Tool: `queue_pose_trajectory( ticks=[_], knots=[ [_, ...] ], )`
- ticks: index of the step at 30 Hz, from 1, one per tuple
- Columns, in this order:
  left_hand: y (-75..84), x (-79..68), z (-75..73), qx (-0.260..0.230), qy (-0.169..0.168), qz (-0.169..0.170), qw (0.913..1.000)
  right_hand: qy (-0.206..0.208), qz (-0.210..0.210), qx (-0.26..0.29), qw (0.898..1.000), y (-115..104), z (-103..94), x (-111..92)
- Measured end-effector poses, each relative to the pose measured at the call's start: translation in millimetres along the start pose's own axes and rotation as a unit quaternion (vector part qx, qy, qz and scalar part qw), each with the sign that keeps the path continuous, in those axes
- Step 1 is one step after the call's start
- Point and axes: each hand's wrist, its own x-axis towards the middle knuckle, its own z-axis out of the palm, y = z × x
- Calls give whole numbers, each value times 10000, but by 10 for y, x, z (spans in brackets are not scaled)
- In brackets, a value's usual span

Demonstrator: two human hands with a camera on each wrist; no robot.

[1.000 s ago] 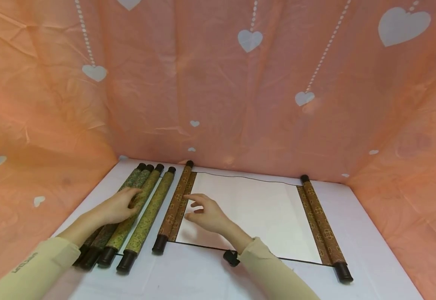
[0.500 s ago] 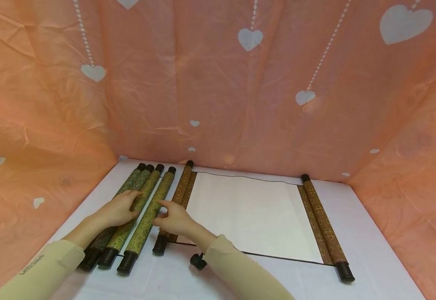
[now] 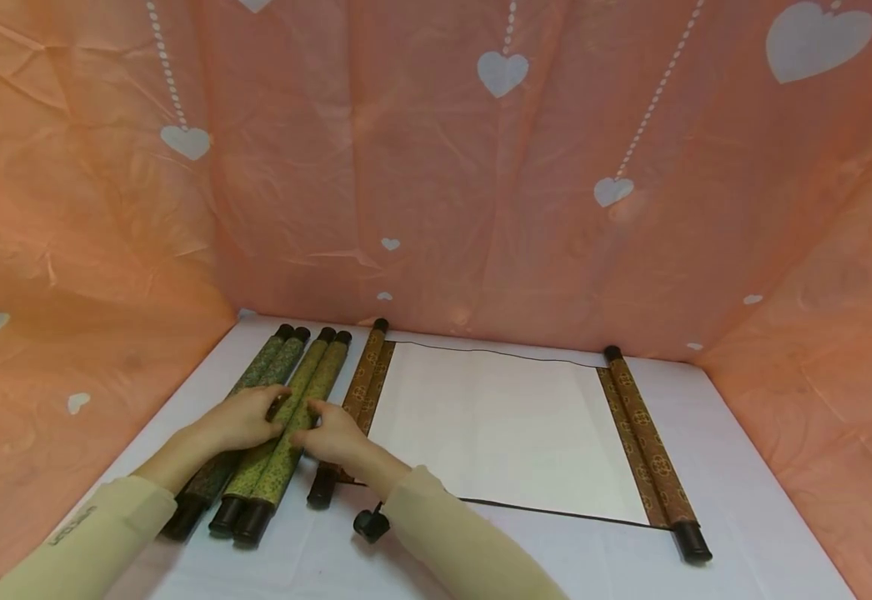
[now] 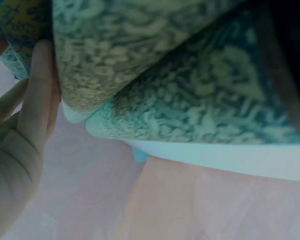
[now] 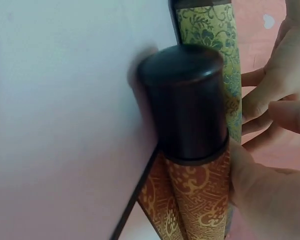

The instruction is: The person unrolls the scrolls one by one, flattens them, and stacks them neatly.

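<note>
Two yellow-green patterned rollers of a scroll (image 3: 280,468) lie side by side in the head view, black knobs at their ends. My left hand (image 3: 244,419) touches the left roller from its left side, fingers extended. On the other side, my right hand (image 3: 338,437) has its fingers and thumb against the right roller. In the left wrist view the left hand (image 4: 17,145) reaches past dark green rollers (image 4: 190,105). The right wrist view has the right hand (image 5: 267,195) behind a brown roller's black knob (image 5: 182,105). Part of the contact is hidden.
A closed dark green scroll (image 3: 274,358) lies left of the yellow-green one, partly under the left forearm. To the right, a brown-rollered scroll (image 3: 511,433) is spread open with white paper. Pink-orange heart-printed cloth (image 3: 436,167) stands around the white table (image 3: 481,567).
The left yellow-green roller has moved right until it meets the other one, along with my left hand. My right hand has come left from above the open scroll to the right roller.
</note>
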Motion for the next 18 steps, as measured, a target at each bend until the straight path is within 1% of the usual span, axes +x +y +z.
queue_pose_trajectory(
  ticks=[4, 7, 10, 12, 15, 18],
  knots=[
    [56, 9, -5, 202, -60, -37, 9998, -44, 56, 134, 9999, 8, 7, 6],
    [105, 16, 6, 164, -77, -146, 9997, -61, 62, 287, 9996, 11, 17, 6],
    [140, 27, 22, -87, -40, -365, 9993, -71, 14, 396, 9992, 11, 18, 0],
    [137, 37, 42, -257, 45, -489, 9985, -63, -18, 494, 9988, 8, 15, -9],
    [122, 40, 59, -522, 136, -550, 9970, -54, -77, 699, 9975, 14, 18, -12],
    [124, 22, 42, -734, 185, -524, 9958, 10, -195, 859, 9961, 23, 30, -18]
  ],
)
